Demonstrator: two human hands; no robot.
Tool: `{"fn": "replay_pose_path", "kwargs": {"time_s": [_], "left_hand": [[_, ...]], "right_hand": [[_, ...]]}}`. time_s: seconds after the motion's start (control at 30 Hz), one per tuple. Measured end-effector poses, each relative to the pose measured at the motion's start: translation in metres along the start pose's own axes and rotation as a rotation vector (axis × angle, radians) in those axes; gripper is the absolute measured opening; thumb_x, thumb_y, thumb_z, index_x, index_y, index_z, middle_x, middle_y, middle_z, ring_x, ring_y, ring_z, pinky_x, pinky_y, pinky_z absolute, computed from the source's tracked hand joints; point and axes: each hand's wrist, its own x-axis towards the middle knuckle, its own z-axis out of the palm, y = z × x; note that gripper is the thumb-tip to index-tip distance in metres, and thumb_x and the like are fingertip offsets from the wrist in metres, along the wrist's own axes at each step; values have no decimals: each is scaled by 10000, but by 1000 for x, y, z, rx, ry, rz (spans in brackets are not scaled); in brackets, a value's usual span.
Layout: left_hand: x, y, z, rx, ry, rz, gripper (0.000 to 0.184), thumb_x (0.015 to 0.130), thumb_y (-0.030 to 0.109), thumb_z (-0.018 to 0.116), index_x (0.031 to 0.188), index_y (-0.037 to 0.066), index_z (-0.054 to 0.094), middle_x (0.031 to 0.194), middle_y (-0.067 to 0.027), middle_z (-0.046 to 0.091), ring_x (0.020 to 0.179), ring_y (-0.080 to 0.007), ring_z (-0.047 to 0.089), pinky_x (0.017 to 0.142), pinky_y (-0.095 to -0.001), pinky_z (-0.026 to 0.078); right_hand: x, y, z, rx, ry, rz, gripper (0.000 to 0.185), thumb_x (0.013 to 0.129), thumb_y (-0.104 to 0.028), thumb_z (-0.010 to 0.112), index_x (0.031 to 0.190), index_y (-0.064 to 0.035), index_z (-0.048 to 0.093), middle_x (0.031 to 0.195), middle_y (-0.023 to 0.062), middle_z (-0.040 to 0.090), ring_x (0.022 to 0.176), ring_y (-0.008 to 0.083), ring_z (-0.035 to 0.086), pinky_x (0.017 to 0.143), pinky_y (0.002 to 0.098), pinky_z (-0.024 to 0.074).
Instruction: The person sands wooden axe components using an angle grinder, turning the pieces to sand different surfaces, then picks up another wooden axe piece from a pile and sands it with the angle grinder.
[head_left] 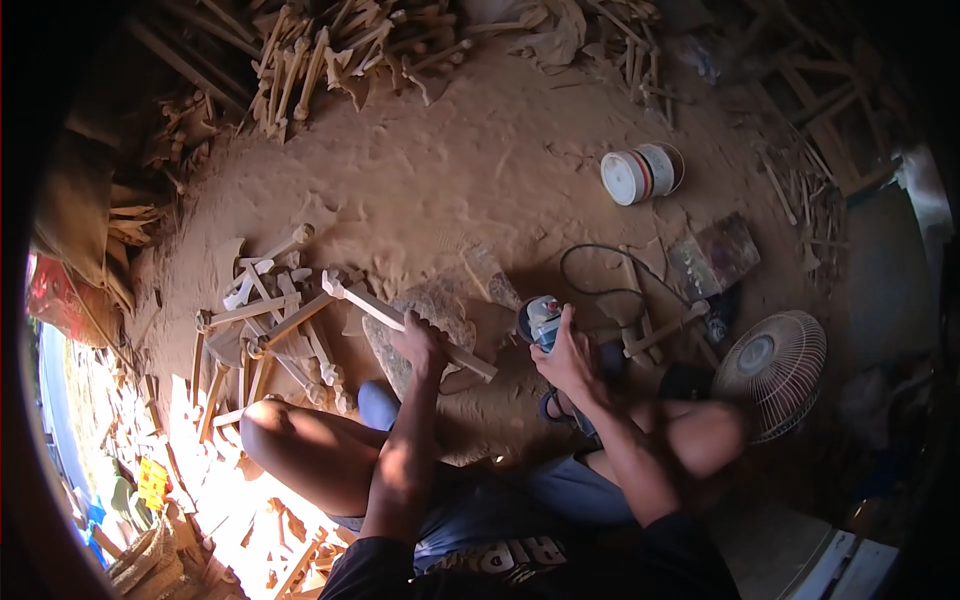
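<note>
A long pale wooden piece (375, 307) with a carved, forked far end slants across the middle. My left hand (421, 345) is closed round it near its middle. To the right, my right hand (566, 357) grips an angle grinder (544, 322) with a grey-blue body. Its dark round disc points left, apart from the wood. A flat, stone-like block (395, 350) lies on the ground beneath the wooden piece.
Carved wooden pieces (285, 325) lie heaped at the left, with a larger pile (310, 65) at the back. A white bucket (622, 178) lies on its side. On the right are a fan (770, 370), a stained box (715, 255) and a dark cable (600, 290).
</note>
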Motion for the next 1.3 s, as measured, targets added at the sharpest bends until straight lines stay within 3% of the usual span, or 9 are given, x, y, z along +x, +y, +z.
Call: {"fn": "replay_pose_path", "kwargs": {"time_s": [0.6,0.77,0.8,0.83,0.9,0.93,1.0,1.13,1.3], "left_hand": [[6,25,-7,-43,-382,37,220,976,75,567,795,122,451,547,41,404,397,-100,423,344,-314,364],[-35,185,-7,68,-452,617,216,948,109,665,1116,41,549,687,-13,537,561,-127,581,509,-303,457],[-22,215,-23,282,-304,1120,258,941,134,662,1144,29,540,684,-85,559,588,-220,618,566,-359,473],[-37,256,-39,353,-214,1198,299,935,156,681,1165,32,536,726,-175,607,640,-361,655,615,-441,494],[-35,319,-85,511,-85,1330,284,936,117,714,1170,31,576,898,-159,721,790,-371,721,688,-467,540],[-29,348,-116,583,-81,1444,277,923,95,719,1162,45,589,940,-152,719,843,-375,713,721,-473,543],[-23,400,-176,753,-111,1666,274,897,53,731,1145,71,616,1023,-139,717,949,-383,698,787,-483,548],[-32,394,-327,1623,301,1277,274,850,105,755,1086,224,682,1018,-47,617,1081,-268,616,963,-456,442],[-82,319,-568,1859,853,757,366,888,14,669,1194,215,677,1169,-86,637,1203,-303,577,1051,-522,418]], "right_hand": [[-19,-45,-74,84,131,37,952,844,-268,780,1592,3,255,1251,382,642,1172,521,641,995,553,518],[-16,-42,-134,425,558,-331,925,856,-297,893,1542,49,378,1437,258,541,1271,344,591,1096,455,462],[-11,-35,-150,422,569,-385,896,894,-292,873,1547,69,376,1446,249,539,1276,321,589,1095,444,466],[-6,-29,-161,488,584,-421,847,914,-267,862,1534,80,401,1453,252,548,1290,316,594,1088,435,477],[7,-20,-181,426,693,-510,739,943,-330,821,1465,69,482,1399,266,597,1196,284,664,1002,407,546],[2,-24,-192,352,732,-346,733,918,-305,823,1477,58,518,1412,261,610,1214,330,668,1009,454,565],[13,-26,-190,542,780,-745,761,802,-122,957,1377,61,492,1251,214,663,1104,293,672,971,451,577],[7,-61,-183,539,770,-756,739,816,-141,924,1381,64,494,1263,225,654,1115,308,667,978,464,573],[6,-79,-178,540,744,-777,713,833,-165,884,1385,68,497,1277,238,643,1128,326,660,986,479,569]]}}
